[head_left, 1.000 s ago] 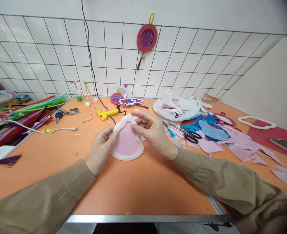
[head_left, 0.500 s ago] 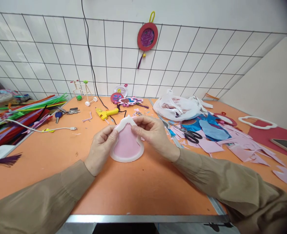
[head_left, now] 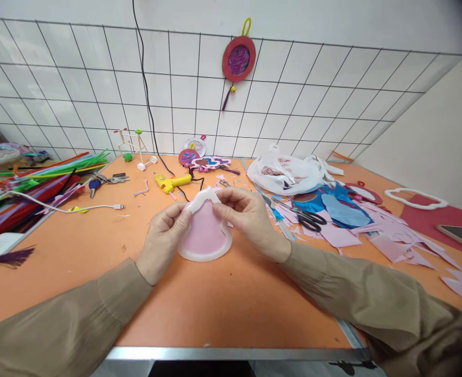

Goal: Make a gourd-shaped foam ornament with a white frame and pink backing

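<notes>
Orange table (head_left: 223, 303) meets white wall (head_left: 333, 21), seemingly wire-gridded.

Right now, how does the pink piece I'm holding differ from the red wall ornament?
The pink piece has a white rim and pointed top; the red ornament is a round ring. The pink piece is held by left hand and right hand; the red ornament hangs by a yellow loop. Both frame a coloured centre.
</notes>
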The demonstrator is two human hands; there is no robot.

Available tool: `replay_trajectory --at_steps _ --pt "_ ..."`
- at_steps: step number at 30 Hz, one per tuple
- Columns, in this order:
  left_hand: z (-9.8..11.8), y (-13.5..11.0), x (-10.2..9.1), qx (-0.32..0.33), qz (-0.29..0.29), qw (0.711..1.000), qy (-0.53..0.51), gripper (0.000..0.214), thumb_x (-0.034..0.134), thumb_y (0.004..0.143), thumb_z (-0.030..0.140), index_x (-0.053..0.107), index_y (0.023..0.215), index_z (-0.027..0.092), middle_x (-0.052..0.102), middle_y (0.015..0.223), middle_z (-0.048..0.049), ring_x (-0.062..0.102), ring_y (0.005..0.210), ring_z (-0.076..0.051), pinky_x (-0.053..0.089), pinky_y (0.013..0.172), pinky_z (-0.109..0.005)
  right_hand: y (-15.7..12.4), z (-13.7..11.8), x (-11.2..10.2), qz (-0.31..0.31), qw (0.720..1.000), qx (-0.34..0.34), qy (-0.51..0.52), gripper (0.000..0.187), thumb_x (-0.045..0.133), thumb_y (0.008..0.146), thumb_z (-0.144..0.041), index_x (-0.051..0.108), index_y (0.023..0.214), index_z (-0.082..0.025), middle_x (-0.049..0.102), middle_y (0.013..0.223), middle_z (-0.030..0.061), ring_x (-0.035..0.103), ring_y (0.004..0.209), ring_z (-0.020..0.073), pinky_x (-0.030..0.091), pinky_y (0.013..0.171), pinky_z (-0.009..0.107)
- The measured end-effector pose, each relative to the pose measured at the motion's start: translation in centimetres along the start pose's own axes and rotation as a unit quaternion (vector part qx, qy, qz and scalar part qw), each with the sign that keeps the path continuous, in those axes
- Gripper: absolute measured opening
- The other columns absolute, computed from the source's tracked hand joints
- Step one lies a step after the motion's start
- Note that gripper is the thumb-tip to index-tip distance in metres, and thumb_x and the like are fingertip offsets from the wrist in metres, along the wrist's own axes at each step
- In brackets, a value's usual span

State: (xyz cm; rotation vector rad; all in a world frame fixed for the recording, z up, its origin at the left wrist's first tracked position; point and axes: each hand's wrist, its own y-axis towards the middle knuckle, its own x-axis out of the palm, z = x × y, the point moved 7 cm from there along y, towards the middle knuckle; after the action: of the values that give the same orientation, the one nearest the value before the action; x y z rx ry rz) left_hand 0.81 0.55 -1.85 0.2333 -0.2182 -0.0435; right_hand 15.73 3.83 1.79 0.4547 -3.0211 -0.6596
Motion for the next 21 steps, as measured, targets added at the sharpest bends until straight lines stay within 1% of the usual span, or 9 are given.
replay_trajectory --at_steps 8,10,13,16,21 --pt "-0.07 0.00 -0.14 0.007 -0.004 1.000 0.011 0.025 0.069 0.083 0.042 0.075 0.093 0.020 0.070 0.081 -0.0009 0.056 0.071 -0.010 0.044 0.066 -0.018 -0.11 -0.23 0.02 0.000 1.000 -0.003 -0.005 0.015 0.072 0.073 -0.028 0.069 0.082 -0.016 0.067 0.075 0.0014 0.059 0.064 0.0109 0.047 0.056 0.024" --pt "0.00 -0.04 -0.03 0.010 -0.010 1.000 0.011 0.025 0.069 0.084 0.042 0.075 0.095 0.021 0.071 0.085 -0.0013 0.057 0.074 -0.011 0.045 0.067 -0.019 -0.14 -0.25 -0.03 0.002 1.000 0.001 -0.009 0.016 0.072 0.073 -0.029 0.069 0.082 -0.016 0.067 0.075 0.0015 0.058 0.063 0.0109 0.046 0.055 0.024" --pt "0.13 -0.09 0.25 0.012 -0.023 1.000 -0.002 0.027 0.068 0.085 0.040 0.073 0.104 0.022 0.073 0.094 -0.0030 0.062 0.083 -0.013 0.048 0.073 -0.020 -0.11 -0.30 -0.15 0.005 1.000 0.003 -0.017 0.017 0.072 0.074 -0.031 0.069 0.082 -0.016 0.067 0.077 0.0024 0.059 0.064 0.0115 0.046 0.054 0.024" --pt "0.03 -0.06 0.42 0.000 -0.032 0.999 -0.007 0.032 0.069 0.084 0.039 0.071 0.109 0.020 0.073 0.099 -0.0056 0.064 0.086 -0.016 0.049 0.075 -0.023 0.00 -0.32 -0.29 0.009 1.000 -0.001 -0.021 0.017 0.072 0.074 -0.031 0.069 0.082 -0.016 0.067 0.078 0.0029 0.059 0.065 0.0117 0.046 0.054 0.024" --pt "-0.24 0.08 0.31 -0.011 -0.034 0.999 0.017 0.035 0.069 0.083 0.043 0.071 0.105 0.016 0.073 0.096 -0.0065 0.062 0.083 -0.017 0.049 0.074 -0.026 0.14 -0.24 -0.37 0.012 1.000 -0.005 -0.024 0.017 0.072 0.074 -0.031 0.069 0.080 -0.016 0.067 0.076 0.0025 0.059 0.064 0.0117 0.047 0.054 0.024"
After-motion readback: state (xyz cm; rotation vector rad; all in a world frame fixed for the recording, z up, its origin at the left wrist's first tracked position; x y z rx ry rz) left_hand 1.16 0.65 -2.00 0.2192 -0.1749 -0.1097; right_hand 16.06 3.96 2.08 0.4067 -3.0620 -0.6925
